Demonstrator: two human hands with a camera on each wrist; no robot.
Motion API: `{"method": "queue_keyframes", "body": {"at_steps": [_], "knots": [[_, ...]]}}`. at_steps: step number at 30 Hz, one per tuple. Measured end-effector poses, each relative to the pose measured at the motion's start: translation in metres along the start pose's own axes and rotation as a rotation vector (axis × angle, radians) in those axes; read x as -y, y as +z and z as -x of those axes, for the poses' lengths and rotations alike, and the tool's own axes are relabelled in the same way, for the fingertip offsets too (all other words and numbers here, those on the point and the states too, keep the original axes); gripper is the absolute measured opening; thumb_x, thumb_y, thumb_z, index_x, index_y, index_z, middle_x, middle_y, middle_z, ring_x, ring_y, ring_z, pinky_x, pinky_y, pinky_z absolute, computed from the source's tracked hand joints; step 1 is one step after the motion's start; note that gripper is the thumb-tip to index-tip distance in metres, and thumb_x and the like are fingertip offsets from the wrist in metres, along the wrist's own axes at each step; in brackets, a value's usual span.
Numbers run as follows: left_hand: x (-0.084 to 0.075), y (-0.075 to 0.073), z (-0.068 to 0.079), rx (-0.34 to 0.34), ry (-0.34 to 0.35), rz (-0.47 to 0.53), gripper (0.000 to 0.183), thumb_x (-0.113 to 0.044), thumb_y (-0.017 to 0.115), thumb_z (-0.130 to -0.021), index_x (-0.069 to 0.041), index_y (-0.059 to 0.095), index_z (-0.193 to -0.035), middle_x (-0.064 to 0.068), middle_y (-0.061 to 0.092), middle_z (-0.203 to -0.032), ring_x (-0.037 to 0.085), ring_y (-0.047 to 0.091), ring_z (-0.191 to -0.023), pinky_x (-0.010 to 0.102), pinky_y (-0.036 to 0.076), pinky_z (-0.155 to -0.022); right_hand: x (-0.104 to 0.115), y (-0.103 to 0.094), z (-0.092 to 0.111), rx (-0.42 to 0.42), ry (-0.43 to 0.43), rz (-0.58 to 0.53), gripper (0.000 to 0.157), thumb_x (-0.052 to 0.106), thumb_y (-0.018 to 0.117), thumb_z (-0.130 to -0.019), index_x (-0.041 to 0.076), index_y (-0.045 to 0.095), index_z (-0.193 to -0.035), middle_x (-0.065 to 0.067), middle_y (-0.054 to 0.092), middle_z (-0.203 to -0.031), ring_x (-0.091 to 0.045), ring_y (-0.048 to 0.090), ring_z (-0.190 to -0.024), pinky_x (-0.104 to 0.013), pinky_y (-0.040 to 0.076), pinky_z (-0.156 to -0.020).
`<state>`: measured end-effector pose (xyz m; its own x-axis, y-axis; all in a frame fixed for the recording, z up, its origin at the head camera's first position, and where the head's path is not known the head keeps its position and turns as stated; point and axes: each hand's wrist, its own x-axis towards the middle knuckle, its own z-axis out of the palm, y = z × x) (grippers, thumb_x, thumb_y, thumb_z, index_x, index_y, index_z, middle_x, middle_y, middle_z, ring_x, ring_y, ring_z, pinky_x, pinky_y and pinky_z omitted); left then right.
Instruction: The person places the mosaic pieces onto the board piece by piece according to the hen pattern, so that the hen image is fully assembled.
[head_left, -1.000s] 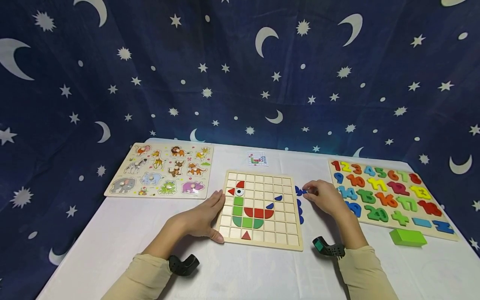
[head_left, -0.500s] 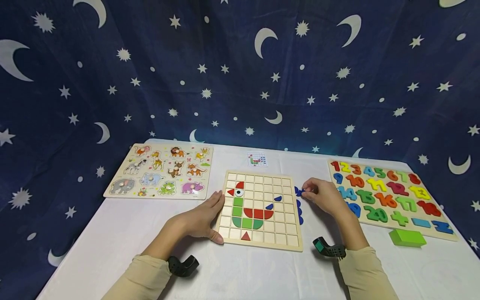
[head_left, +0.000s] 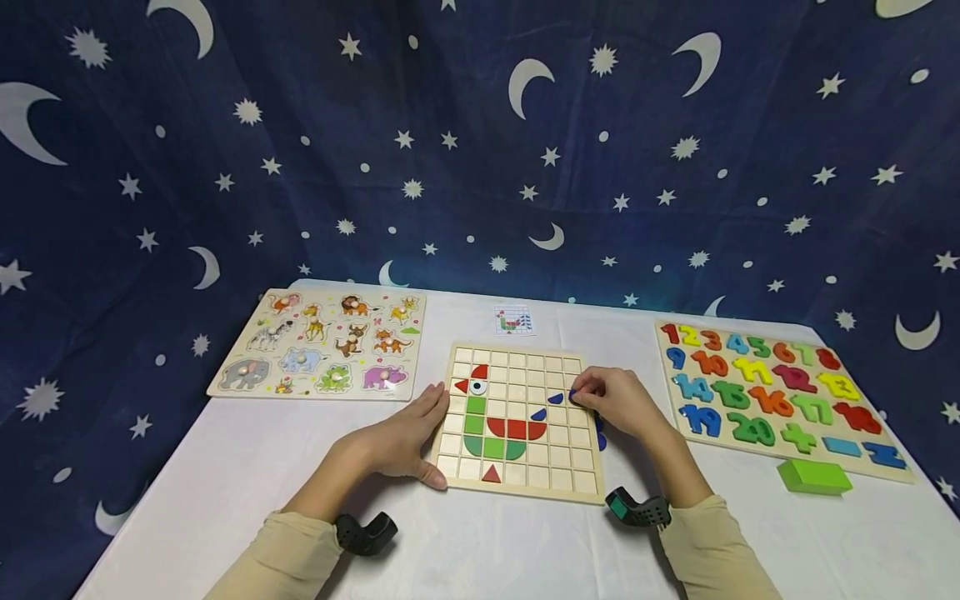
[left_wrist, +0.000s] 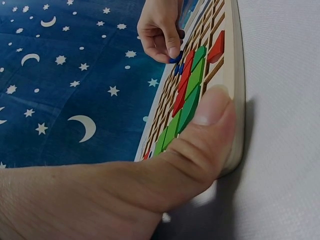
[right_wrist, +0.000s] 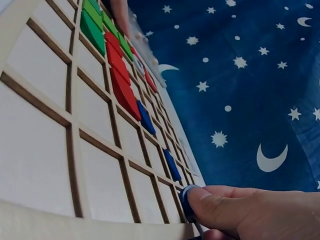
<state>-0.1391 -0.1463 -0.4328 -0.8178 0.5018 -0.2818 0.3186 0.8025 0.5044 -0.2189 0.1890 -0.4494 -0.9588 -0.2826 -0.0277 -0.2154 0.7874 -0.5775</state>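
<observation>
A wooden grid board [head_left: 560, 455] bears a bird shape of red, green and blue flat pieces with a round eye. My left hand [head_left: 397, 435] rests along its left edge, fingers extended; in the left wrist view the thumb [left_wrist: 212, 112] lies against the frame. With thumb and fingers, my right hand [head_left: 621, 402] pinches a blue half-round piece [right_wrist: 187, 202] at a cell in the right part of the grid. Two blue half-rounds, an upper one [head_left: 555, 398] and a lower one [head_left: 539, 414], lie in cells to its left. Other blue pieces [head_left: 602, 441] beside the board are partly hidden by that hand.
A small picture card [head_left: 514, 320] of a similar bird lies behind the board. An animal peg puzzle [head_left: 315, 395] is at the left. At the right lies a number puzzle [head_left: 738, 451], with a green block [head_left: 814, 477] in front of it.
My right hand has taken a blue piece from beside the board and moved left with it onto the grid. My left hand has stayed in place.
</observation>
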Motion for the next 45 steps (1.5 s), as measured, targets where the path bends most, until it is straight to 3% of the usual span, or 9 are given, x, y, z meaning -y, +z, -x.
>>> {"method": "queue_keyframes", "body": {"at_steps": [26,32,36,40,45], "knots": [[0.002,0.002,-0.001,-0.001,-0.002,0.005,0.125,-0.050,0.081,-0.062,0.000,0.010,-0.151,0.016,0.000,-0.160,0.028,-0.001,-0.149,0.043,0.012,-0.120,0.010,-0.002,0.003,0.018,0.015,0.164,0.008,0.023,0.070,-0.086,0.015,0.071,-0.087,0.006,0.061,-0.070,-0.012,0.051,-0.066,-0.027,0.040,-0.064],[0.001,0.002,-0.002,-0.005,0.005,0.003,0.124,-0.050,0.081,-0.062,0.001,0.011,-0.151,0.016,0.001,-0.160,0.028,0.000,-0.149,0.043,0.013,-0.120,-0.003,-0.013,0.003,-0.040,0.062,0.120,0.012,0.023,0.067,-0.089,0.014,0.071,-0.096,0.000,0.065,-0.082,-0.016,0.054,-0.073,-0.027,0.045,-0.064],[0.001,0.001,-0.001,-0.007,0.008,0.005,0.124,-0.049,0.082,-0.062,0.002,0.011,-0.151,0.017,0.001,-0.160,0.029,0.001,-0.149,0.043,0.013,-0.120,-0.020,-0.023,0.003,-0.085,0.083,0.124,0.018,0.019,0.066,-0.089,0.010,0.069,-0.105,-0.007,0.066,-0.091,-0.020,0.057,-0.079,-0.033,0.051,-0.070],[0.001,0.001,0.000,-0.008,0.005,0.006,0.124,-0.048,0.082,-0.062,0.002,0.011,-0.151,0.017,0.001,-0.160,0.029,0.001,-0.149,0.043,0.013,-0.120,-0.031,-0.025,0.002,-0.050,0.084,0.127,0.026,0.017,0.068,-0.088,0.008,0.067,-0.112,-0.010,0.065,-0.093,-0.022,0.056,-0.082,-0.039,0.051,-0.077],[0.001,0.002,-0.001,-0.011,0.007,0.006,0.124,-0.049,0.082,-0.062,0.002,0.011,-0.151,0.017,0.001,-0.160,0.029,0.000,-0.149,0.043,0.013,-0.120,-0.031,-0.020,-0.001,-0.018,0.119,0.118,0.032,0.022,0.071,-0.085,0.007,0.065,-0.113,-0.010,0.062,-0.093,-0.022,0.054,-0.083,-0.036,0.049,-0.075]]}}
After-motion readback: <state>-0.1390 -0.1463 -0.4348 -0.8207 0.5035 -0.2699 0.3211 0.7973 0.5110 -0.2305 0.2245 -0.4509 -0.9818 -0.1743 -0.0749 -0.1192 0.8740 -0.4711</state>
